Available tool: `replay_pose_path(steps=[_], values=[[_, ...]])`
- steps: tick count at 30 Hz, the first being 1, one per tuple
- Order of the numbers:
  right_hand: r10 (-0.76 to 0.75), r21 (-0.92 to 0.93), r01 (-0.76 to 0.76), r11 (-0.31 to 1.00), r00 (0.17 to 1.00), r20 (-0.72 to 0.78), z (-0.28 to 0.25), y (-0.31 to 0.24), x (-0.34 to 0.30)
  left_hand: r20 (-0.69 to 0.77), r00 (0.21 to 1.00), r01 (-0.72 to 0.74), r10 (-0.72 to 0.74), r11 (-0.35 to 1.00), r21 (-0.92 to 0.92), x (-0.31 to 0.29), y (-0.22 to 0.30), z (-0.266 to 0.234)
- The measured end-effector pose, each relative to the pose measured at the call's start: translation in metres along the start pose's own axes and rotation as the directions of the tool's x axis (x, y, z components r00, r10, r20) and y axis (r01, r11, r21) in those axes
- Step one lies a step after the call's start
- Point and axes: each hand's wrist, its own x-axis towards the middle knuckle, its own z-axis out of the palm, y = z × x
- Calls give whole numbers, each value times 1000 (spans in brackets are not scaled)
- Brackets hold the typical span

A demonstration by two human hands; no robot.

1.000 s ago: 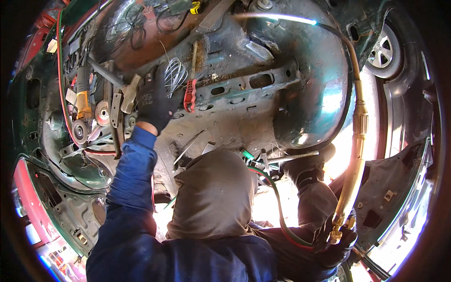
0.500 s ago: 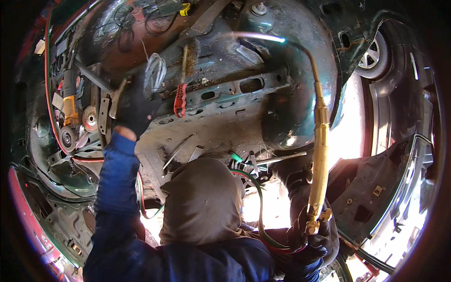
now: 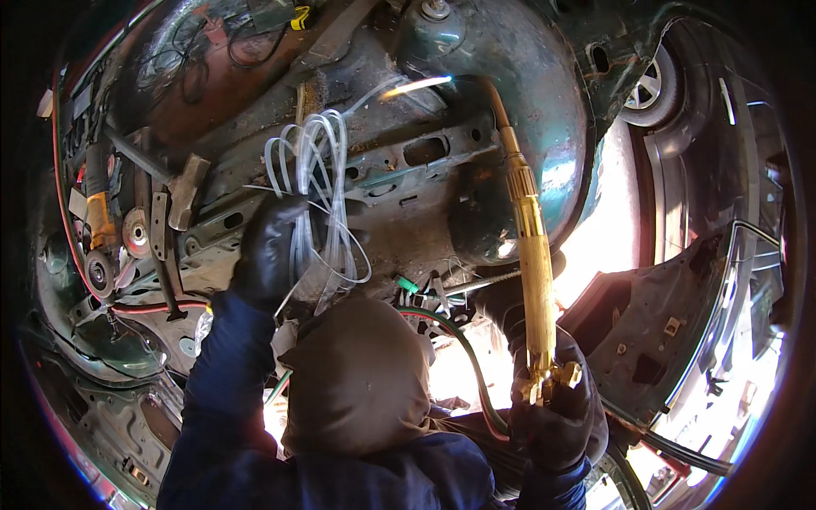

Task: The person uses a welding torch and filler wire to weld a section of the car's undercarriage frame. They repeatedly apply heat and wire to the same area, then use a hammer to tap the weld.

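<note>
The gloved left hand (image 3: 270, 248) gripped a bundle of clear tubing (image 3: 316, 195), while the right hand (image 3: 554, 408) was closed around a lit brass torch (image 3: 529, 229) under the car underbody (image 3: 408, 161).

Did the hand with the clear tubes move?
Yes. The left hand went right, away from the grinder, pulling the clear tubes toward the green tank.

— Where can my left grip (image 3: 265, 255) pass?

— Hardly anywhere. The looped bundle of clear plastic tubing (image 3: 316, 200) hangs against it, and the grey steel hammer (image 3: 185, 178) sits near on its left.

— And my right grip (image 3: 557, 412)?

— The long brass cutting torch (image 3: 529, 229) fills it, its flame (image 3: 416, 85) near the rusty green metal underbody (image 3: 544, 110). Open bright gap lies right of the torch.
</note>
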Motion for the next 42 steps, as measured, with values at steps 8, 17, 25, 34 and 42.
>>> replay_pose_path(steps=[8, 17, 25, 34, 42], values=[[11, -118, -17, 993, 999, -52, 23, 0, 22, 63, 997, 49, -51, 998, 36, 23, -43, 1], [-51, -286, 44, 957, 999, -18, 42, 11, 43, 30, 994, -107, 104, 918, 381, 40, -51, 4], [-113, -437, 78, 896, 992, -53, 55, 16, 52, 129, 979, -205, 161, 811, 548, 53, -63, -3], [-212, -490, 169, 855, 977, -34, 58, 16, 62, 313, 909, -416, 274, 597, 686, 69, -69, -5], [-251, -549, 217, 807, 968, 14, 50, 18, 64, 296, 919, -395, 261, 574, 717, 70, -67, -8]])
